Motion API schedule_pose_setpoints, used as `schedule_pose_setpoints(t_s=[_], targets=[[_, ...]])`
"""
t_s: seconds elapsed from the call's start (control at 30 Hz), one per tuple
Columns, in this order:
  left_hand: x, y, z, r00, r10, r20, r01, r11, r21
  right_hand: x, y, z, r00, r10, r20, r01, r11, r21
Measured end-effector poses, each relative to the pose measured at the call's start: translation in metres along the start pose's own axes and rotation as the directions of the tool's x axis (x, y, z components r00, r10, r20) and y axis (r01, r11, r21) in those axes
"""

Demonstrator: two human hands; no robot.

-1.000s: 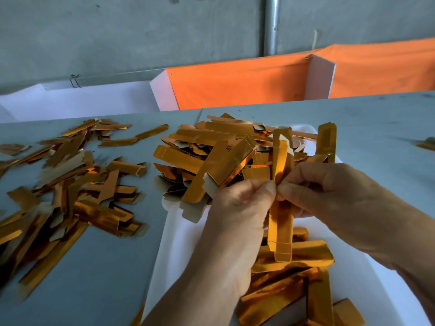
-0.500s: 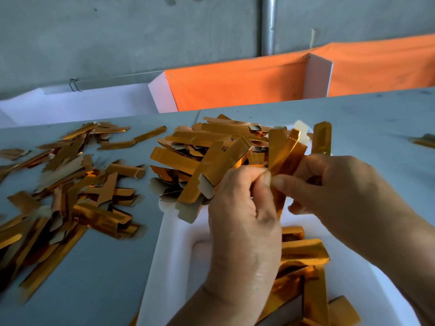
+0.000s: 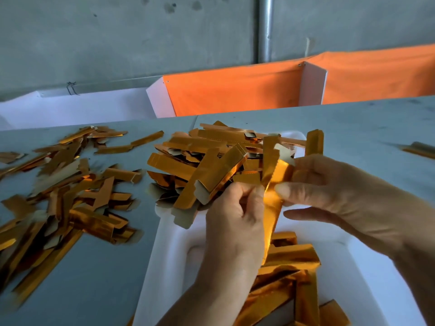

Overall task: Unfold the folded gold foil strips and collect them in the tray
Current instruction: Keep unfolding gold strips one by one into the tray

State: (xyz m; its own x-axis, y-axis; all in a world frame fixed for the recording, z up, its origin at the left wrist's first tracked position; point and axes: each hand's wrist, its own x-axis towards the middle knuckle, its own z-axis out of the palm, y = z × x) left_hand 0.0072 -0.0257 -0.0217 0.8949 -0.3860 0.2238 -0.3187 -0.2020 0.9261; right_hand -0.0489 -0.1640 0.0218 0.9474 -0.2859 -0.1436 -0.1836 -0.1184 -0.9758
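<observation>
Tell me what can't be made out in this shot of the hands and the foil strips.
Head view only:
- Tray: near and right edges run out of frame; the floor is mostly covered by strips and forearms.
- Held foil strip: its middle is covered by the left hand and right hand, so how far it is unfolded is unclear.
- Loose strips on the table: blurred, uncountable.

No writing, label, brand or number can be read anywhere. The gold strips point(image 3: 207, 170) and the white tray point(image 3: 169, 243) carry no print.
</observation>
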Motion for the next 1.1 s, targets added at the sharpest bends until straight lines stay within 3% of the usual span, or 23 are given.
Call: schedule_pose_setpoints(t_s=[0.1, 0.23, 0.43, 0.7, 0.77, 0.83, 0.97, 1.1], targets=[[-0.001, 0.000, 0.001, 0.999, 0.019, 0.051, -0.022, 0.997, 0.068, 0.006, 0.004, 0.011, 0.998, 0.009, -0.067, -0.014, 0.997, -0.073], [0.000, 0.001, -0.005, 1.000, -0.004, 0.022, 0.004, 1.000, -0.023, 0.010, 0.007, 0.016, 0.987, -0.039, -0.157, 0.025, 0.996, -0.090], [0.003, 0.004, -0.008, 0.986, -0.153, 0.062, 0.161, 0.977, -0.137, 0.007, 0.002, 0.012, 0.998, -0.006, -0.055, 0.007, 1.000, 0.010], [0.012, 0.002, -0.018, 0.963, -0.240, 0.121, 0.267, 0.907, -0.327, 0.003, 0.000, 0.001, 1.000, -0.009, -0.010, 0.010, 0.997, 0.077], [0.014, 0.001, -0.021, 0.985, -0.160, 0.071, 0.173, 0.950, -0.260, 0.005, 0.001, 0.003, 0.998, -0.016, -0.053, 0.018, 0.999, 0.043], [0.013, 0.000, -0.021, 0.987, -0.093, 0.129, 0.117, 0.974, -0.195, 0.007, 0.003, 0.005, 0.997, -0.033, -0.076, 0.033, 0.999, -0.003], [0.014, -0.004, -0.021, 0.968, -0.178, 0.177, 0.218, 0.945, -0.244, 0.005, 0.003, 0.009, 0.998, -0.062, -0.030, 0.064, 0.997, 0.040], [0.017, -0.008, -0.024, 0.948, -0.186, 0.260, 0.250, 0.938, -0.240, 0.005, 0.006, 0.004, 0.981, -0.144, -0.131, 0.157, 0.983, 0.098]])
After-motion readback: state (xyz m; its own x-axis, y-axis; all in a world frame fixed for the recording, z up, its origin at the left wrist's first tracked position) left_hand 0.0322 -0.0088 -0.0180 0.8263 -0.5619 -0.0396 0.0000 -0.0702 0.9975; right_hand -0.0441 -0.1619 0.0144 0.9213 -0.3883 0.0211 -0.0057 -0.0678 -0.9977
